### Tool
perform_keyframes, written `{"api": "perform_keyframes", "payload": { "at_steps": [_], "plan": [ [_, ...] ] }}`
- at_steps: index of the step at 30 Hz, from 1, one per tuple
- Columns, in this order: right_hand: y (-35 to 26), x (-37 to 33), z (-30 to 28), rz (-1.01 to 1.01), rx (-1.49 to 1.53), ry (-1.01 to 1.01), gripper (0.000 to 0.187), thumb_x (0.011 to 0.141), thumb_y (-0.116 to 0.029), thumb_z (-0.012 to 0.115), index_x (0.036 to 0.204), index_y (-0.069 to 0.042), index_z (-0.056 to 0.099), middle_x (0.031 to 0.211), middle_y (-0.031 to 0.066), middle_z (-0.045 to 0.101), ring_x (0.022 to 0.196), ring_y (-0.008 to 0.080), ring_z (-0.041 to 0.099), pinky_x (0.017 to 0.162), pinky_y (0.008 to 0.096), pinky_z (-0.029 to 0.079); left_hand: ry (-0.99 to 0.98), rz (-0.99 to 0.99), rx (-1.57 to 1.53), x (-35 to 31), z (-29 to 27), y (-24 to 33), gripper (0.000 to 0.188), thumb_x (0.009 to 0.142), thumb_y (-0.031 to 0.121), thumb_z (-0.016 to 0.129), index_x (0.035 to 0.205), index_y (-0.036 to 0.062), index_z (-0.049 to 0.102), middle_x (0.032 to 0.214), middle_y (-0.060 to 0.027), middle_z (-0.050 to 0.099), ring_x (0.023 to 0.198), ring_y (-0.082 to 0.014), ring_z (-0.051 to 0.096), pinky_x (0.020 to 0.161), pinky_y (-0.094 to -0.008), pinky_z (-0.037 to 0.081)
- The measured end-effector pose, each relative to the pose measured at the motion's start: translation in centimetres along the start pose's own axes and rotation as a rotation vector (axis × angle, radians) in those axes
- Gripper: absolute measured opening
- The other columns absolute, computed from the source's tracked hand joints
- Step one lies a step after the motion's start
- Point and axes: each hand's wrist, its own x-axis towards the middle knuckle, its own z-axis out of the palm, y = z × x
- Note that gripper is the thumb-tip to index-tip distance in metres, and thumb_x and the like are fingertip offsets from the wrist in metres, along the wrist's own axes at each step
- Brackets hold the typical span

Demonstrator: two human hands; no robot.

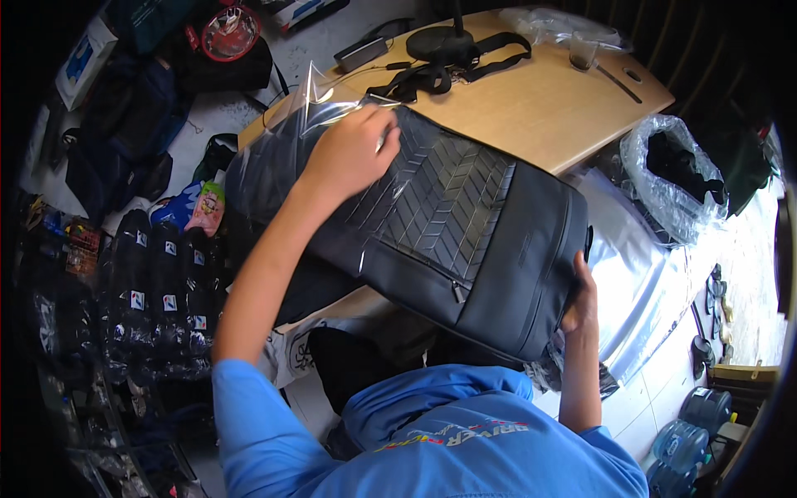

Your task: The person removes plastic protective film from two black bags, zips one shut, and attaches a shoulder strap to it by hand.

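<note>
A dark grey backpack (523, 249) with a chevron-patterned front panel lies slanted in front of me, over the near edge of the table. Clear plastic wrap (286, 141), seemingly a bag, covers its left part and stands up in a peak at the far left. My left hand (357, 149) is closed over the wrap at the backpack's far edge, fingers curled and pinching the film. At the other end, my right hand (583, 300) grips the backpack's right side, thumb up and the other fingers hidden beneath. A zipper pull (459, 293) hangs at the panel's near corner.
On the wooden table (531, 116) lie black straps (498, 50), a round black stand base (432, 43), a dark box (360, 54) and a plastic cup (583, 51). Wrapped black packs (158, 290) stand at left. Clear plastic sheets (631, 274) and blue water jugs (681, 444) are at right.
</note>
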Motion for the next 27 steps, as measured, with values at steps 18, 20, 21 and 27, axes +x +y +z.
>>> {"api": "perform_keyframes", "payload": {
  "at_steps": [18,20,21,27],
  "plan": [
    [-2.2,5.2,2.2,-0.132,-0.425,-0.024,0.038,0.070,0.002,0.061,0.107,0.007,0.053,0.092,0.0154,0.063,0.078,0.0228,0.066,0.072,0.0343,0.055,-0.644,-0.032,-0.176,10.4,7.2,-5.1,0.044,0.092,0.033,0.043,0.083,-0.0029,0.066,0.079,-0.0256,0.064,0.077,-0.0412,0.062,0.073,-0.0459,0.047],
    [-2.4,5.6,3.0,-0.133,-0.422,-0.016,0.038,0.070,0.002,0.061,0.107,0.007,0.053,0.092,0.0151,0.063,0.079,0.0224,0.065,0.072,0.0339,0.055,-0.675,-0.060,-0.213,10.9,7.0,-4.5,0.045,0.092,0.034,0.042,0.082,-0.0030,0.066,0.077,-0.0243,0.063,0.073,-0.0398,0.061,0.069,-0.0452,0.046],
    [-2.6,5.9,3.4,-0.149,-0.411,-0.050,0.039,0.070,0.004,0.060,0.108,0.007,0.053,0.093,0.0163,0.063,0.080,0.0244,0.066,0.074,0.0345,0.056,-0.656,-0.063,-0.213,11.2,6.7,-4.1,0.046,0.092,0.035,0.042,0.080,-0.0033,0.065,0.075,-0.0238,0.063,0.072,-0.0394,0.061,0.069,-0.0448,0.046],
    [-2.0,5.2,6.4,-0.191,-0.337,-0.115,0.046,0.071,0.005,0.058,0.115,0.009,0.049,0.101,0.0197,0.062,0.084,0.0274,0.067,0.079,0.0355,0.056,-0.479,-0.093,-0.113,10.5,7.2,-4.3,0.054,0.095,0.039,0.037,0.076,-0.0033,0.064,0.074,-0.0240,0.063,0.075,-0.0418,0.061,0.073,-0.0458,0.048]
  ]
}}
